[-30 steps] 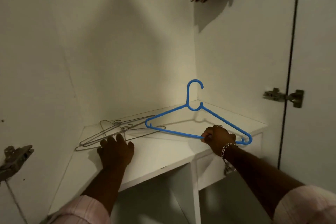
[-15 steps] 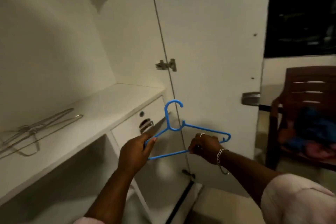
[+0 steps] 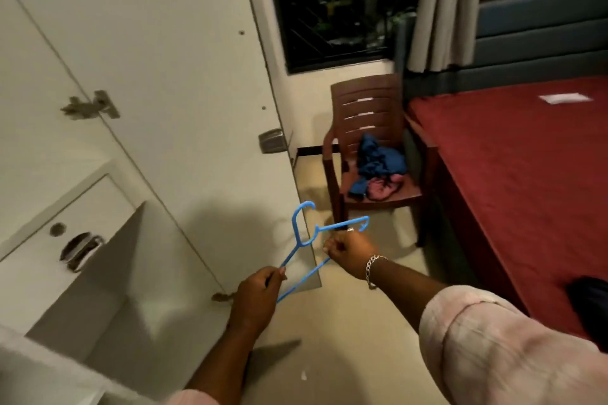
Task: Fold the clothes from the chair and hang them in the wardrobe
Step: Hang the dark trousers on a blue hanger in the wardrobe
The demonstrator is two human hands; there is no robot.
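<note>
— Two hands on one thing, as I read it from my end; the left hand (image 3: 260, 286) pinches one thin arm of the blue plastic hanger (image 3: 307, 242) near its lower tip, and the right hand (image 3: 350, 251) is clenched round the bottom bar, a chain bracelet (image 3: 373, 268) at the wrist.

— And the clothes?

— On the seat of the brown slatted plastic chair (image 3: 362, 112), well apart from the hands; a crumpled blue garment (image 3: 378, 161) lies against the backrest, with a pink one (image 3: 383, 187) bunched just below it towards the seat's front edge.

— How is the hanger sitting?

— Tilted, hook uppermost, held in the air in front of the open white wardrobe door (image 3: 158, 76); the far shoulder end sits just past my right knuckles.

— Anything unclear?

— Plenty; the frame is soft with blur, so I cannot tell the weave of either garment; the wardrobe drawer (image 3: 65, 223) with its metal pull is cut off at the left edge; a dark object (image 3: 589, 302) on the red bed (image 3: 526, 174) is cropped at the right edge, and I cannot make it out.
</note>
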